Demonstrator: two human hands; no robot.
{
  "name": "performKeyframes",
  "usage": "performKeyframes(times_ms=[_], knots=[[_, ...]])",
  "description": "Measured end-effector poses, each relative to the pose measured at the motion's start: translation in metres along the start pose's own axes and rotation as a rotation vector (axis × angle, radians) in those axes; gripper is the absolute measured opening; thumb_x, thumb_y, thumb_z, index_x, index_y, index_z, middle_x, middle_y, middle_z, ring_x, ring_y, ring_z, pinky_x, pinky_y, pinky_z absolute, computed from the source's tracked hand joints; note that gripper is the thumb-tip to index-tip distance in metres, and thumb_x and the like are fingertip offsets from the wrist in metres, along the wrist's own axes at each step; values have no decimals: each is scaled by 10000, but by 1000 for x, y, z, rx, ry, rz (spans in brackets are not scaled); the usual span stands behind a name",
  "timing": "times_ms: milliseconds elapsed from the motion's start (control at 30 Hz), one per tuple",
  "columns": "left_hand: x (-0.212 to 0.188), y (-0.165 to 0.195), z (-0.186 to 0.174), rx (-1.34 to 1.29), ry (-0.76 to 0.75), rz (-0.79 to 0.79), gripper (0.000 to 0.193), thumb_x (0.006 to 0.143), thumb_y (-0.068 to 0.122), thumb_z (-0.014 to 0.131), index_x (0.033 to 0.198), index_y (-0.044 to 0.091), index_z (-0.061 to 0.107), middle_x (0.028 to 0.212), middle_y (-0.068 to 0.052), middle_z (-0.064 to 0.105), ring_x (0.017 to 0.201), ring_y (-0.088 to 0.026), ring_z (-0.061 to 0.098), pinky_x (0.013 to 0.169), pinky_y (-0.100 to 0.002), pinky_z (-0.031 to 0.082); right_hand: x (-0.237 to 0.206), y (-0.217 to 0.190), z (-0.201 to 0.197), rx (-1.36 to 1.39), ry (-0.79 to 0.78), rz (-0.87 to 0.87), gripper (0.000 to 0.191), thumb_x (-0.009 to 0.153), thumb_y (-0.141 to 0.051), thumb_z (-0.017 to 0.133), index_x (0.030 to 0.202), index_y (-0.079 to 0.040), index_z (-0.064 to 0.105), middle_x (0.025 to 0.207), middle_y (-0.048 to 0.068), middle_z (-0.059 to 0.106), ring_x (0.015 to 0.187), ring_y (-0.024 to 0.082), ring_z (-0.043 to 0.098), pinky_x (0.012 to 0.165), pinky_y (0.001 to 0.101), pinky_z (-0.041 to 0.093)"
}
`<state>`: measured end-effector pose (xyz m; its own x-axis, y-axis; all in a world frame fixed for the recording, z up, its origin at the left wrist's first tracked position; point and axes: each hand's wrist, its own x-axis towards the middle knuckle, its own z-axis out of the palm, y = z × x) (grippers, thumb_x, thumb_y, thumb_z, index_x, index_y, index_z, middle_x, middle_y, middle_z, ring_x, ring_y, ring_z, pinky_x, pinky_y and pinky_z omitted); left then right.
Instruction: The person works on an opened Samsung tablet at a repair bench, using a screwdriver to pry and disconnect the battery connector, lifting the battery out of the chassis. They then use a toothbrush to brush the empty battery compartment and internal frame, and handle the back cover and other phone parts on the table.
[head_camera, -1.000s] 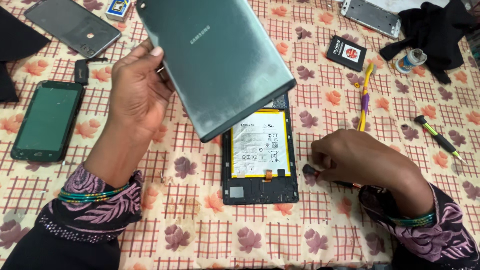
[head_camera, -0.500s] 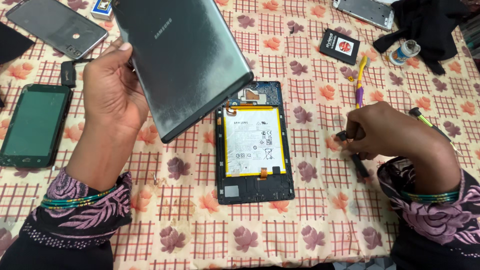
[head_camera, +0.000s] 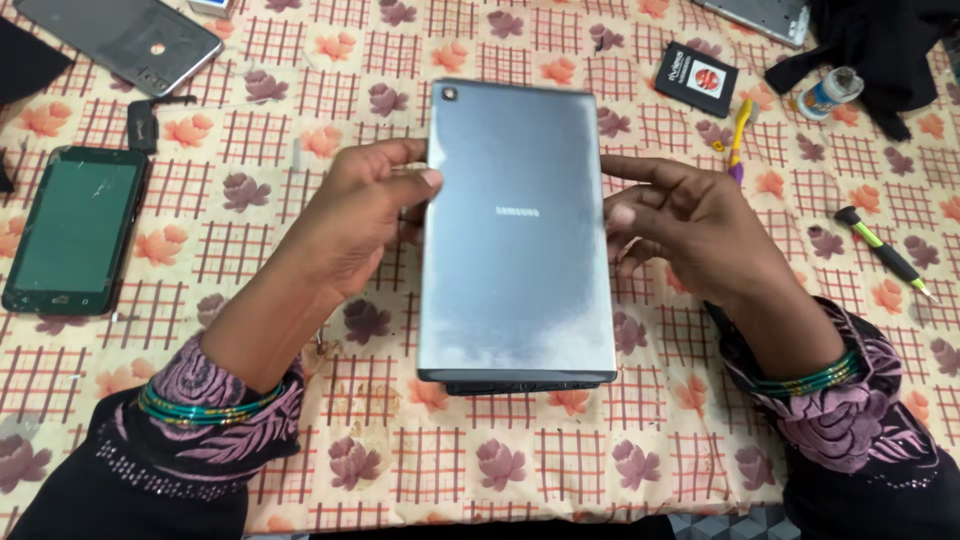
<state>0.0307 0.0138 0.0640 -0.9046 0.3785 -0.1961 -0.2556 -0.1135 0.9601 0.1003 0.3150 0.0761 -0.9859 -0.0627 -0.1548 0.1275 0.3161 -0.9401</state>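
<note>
A grey tablet back cover (head_camera: 515, 230) was held flat over the middle of the table (head_camera: 520, 470), its long edges gripped from both sides. The left hand (head_camera: 365, 225) was pressed to the left edge, thumb laid on the top face and fingers curled beneath. The right hand (head_camera: 690, 225) was set against the right edge with fingers loosely spread, fingertips touching the rim. A dark tablet body (head_camera: 520, 384) was glimpsed only as a thin strip below the cover's near edge, the rest being hidden. Open cloth was left in front of the cover and between the forearms. Well to the left a green-screened phone (head_camera: 72, 230) was lying, and a grey phone shell (head_camera: 125, 38) farther back. To the right, apart from the hand, a yellow-and-purple tool (head_camera: 738, 130), a black card (head_camera: 697, 78), a small bottle (head_camera: 828, 92) and a green-handled screwdriver (head_camera: 885, 250) were seen
</note>
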Motion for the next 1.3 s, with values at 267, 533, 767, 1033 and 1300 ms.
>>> performKeyframes(times_ms=[267,533,767,1033,1300], knots=[[-2,-3,-5,349,-145,-92,337,899,96,720,1174,-96,688,907,-127,715,657,-136,733,534,-270,643,8,14,14,-60,-95,131,627,875,-25,684,1466,51,489,966,92,692,685,168,726,596,292,641],[-5,0,-2,714,-41,-38,506,819,69,787,1271,-62,602,771,-107,735,599,-144,734,482,-271,597,9,18,18,-109,-103,121,627,869,-52,709,1460,30,516,895,66,673,697,147,726,599,290,650],[-4,-2,1,800,2,-11,418,856,81,751,1261,4,685,736,-86,775,577,-124,747,486,-274,575,7,13,25,-156,-40,126,610,876,-77,722,1458,-16,553,857,55,686,684,132,716,588,268,626],[-2,-7,-1,774,-13,69,402,857,48,748,1246,-17,671,726,-94,771,583,-128,757,521,-257,611,6,9,27,-201,-23,111,595,886,-93,723,1452,-12,560,831,54,687,661,126,713,565,261,610],[-3,-6,-5,1040,-75,102,341,821,146,823,1096,-47,760,780,-122,780,682,-200,763,666,-371,592,8,17,23,-349,-25,67,604,877,-120,761,1442,-13,574,859,65,708,713,141,695,585,273,584]])
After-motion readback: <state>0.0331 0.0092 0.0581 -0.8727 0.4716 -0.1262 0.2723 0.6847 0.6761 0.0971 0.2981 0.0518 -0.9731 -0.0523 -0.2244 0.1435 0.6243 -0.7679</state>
